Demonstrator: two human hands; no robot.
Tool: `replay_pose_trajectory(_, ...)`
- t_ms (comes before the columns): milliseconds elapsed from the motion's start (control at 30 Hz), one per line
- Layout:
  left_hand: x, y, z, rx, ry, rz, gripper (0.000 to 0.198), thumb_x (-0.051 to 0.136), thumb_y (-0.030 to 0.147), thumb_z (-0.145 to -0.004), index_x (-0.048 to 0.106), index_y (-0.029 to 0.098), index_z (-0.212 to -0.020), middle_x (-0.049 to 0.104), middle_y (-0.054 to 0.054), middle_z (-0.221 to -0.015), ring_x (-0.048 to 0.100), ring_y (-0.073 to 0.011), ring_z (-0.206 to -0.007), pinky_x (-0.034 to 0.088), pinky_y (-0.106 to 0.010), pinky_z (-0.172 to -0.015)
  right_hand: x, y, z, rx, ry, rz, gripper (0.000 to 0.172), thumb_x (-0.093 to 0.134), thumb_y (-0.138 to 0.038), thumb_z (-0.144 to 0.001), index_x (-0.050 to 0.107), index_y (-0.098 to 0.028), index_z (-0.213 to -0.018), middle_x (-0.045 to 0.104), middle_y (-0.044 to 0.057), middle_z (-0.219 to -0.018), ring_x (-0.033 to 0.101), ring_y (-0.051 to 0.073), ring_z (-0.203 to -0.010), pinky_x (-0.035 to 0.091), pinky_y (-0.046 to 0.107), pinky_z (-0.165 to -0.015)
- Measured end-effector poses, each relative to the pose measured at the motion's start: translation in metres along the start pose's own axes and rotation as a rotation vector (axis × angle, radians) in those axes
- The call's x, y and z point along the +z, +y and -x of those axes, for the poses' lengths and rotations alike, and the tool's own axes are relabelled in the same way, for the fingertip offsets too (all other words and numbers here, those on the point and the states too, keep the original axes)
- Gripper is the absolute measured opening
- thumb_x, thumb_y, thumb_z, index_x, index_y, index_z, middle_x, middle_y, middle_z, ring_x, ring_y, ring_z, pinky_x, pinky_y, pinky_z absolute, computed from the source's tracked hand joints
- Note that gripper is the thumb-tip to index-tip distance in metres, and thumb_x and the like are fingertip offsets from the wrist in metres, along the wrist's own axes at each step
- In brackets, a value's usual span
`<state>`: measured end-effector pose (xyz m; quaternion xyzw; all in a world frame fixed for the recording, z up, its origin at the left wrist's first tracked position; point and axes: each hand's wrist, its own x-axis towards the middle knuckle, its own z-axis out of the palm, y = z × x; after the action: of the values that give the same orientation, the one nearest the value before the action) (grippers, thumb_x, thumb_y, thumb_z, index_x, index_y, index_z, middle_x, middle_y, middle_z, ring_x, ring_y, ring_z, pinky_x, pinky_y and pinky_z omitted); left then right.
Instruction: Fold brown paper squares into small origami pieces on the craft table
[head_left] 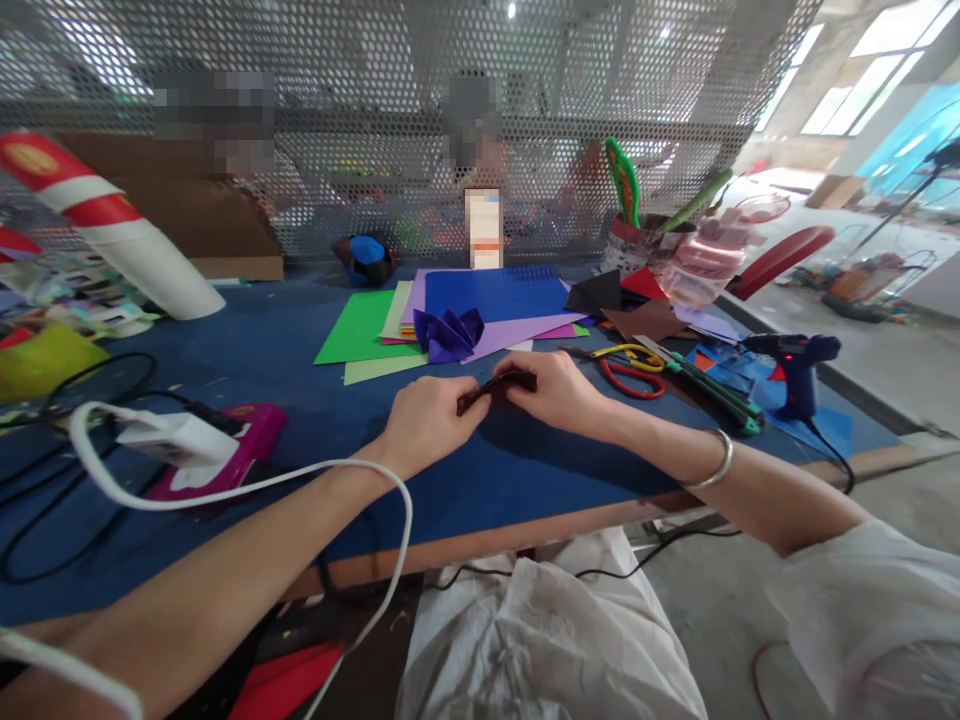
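Both my hands pinch a small folded piece of dark paper just above the blue table top. My left hand grips its left end with the fingers closed. My right hand holds its right end, fingers curled over it; a silver bangle sits on that wrist. Just beyond the hands lies a folded purple-blue paper shape on a fan of coloured sheets.
Red- and yellow-handled scissors, a green utility knife and a blue glue gun lie at the right. A white charger on a pink device and cables sit left. A perforated metal screen backs the table; people sit behind it.
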<state>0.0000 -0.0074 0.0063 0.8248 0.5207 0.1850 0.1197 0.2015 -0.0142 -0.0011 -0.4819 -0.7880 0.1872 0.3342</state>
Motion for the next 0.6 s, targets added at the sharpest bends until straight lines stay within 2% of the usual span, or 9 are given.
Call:
replay_pose_trajectory(167, -0.002, -0.001, -0.002, -0.045, 0.056, -0.046, 0.033, 0.060, 0.053, -0.090, 0.070, 0.024, -0.082, 0.072, -0.003, -0.071, 0.066, -0.0228, -0.068, 0.027, -0.029, -0.056, -0.007, 0.004, -0.014, 0.084, 0.045, 0.096, 0.019, 0.058, -0.014, -0.088, 0.071, -0.017, -0.101, 0.076, 0.004, -0.089, 0.067, 0.017, -0.079, 0.046, 0.027, -0.075)
replay_pose_trajectory(300, -0.002, -0.002, -0.003, -0.057, 0.075, -0.054, 0.028, 0.062, 0.050, -0.091, 0.073, 0.024, -0.092, 0.074, -0.003, -0.073, 0.069, -0.0252, -0.074, 0.031, -0.029, -0.057, -0.016, 0.010, -0.041, 0.168, 0.077, 0.187, 0.016, 0.059, -0.018, -0.092, 0.071, -0.014, -0.101, 0.076, 0.008, -0.092, 0.068, 0.019, -0.082, 0.048, 0.029, -0.076)
replay_pose_trajectory(400, -0.001, -0.003, -0.003, -0.045, 0.075, -0.057, 0.027, 0.060, 0.048, -0.092, 0.073, 0.025, -0.093, 0.075, -0.002, -0.072, 0.069, -0.0244, -0.071, 0.032, -0.029, -0.058, -0.018, 0.015, -0.061, 0.206, 0.069, 0.224, 0.024, 0.060, -0.021, -0.095, 0.070, -0.015, -0.115, 0.077, 0.008, -0.102, 0.071, 0.018, -0.089, 0.051, 0.029, -0.083)
replay_pose_trajectory(467, -0.001, -0.004, -0.003, -0.036, 0.075, -0.059, 0.027, 0.058, 0.048, -0.093, 0.073, 0.025, -0.093, 0.074, -0.001, -0.071, 0.066, -0.0224, -0.065, 0.033, -0.029, -0.058, -0.019, 0.019, -0.069, 0.218, 0.051, 0.244, 0.035, 0.064, -0.025, -0.094, 0.065, -0.014, -0.127, 0.076, 0.009, -0.111, 0.072, 0.017, -0.090, 0.052, 0.029, -0.085)
replay_pose_trajectory(600, -0.001, -0.005, -0.002, -0.024, 0.075, -0.063, 0.028, 0.056, 0.048, -0.094, 0.073, 0.026, -0.094, 0.076, -0.001, -0.073, 0.066, -0.0221, -0.065, 0.033, -0.029, -0.058, -0.034, 0.030, -0.071, 0.217, 0.063, 0.330, 0.045, 0.064, -0.021, -0.093, 0.060, -0.010, -0.136, 0.070, 0.015, -0.131, 0.071, 0.016, -0.098, 0.052, 0.029, -0.094)
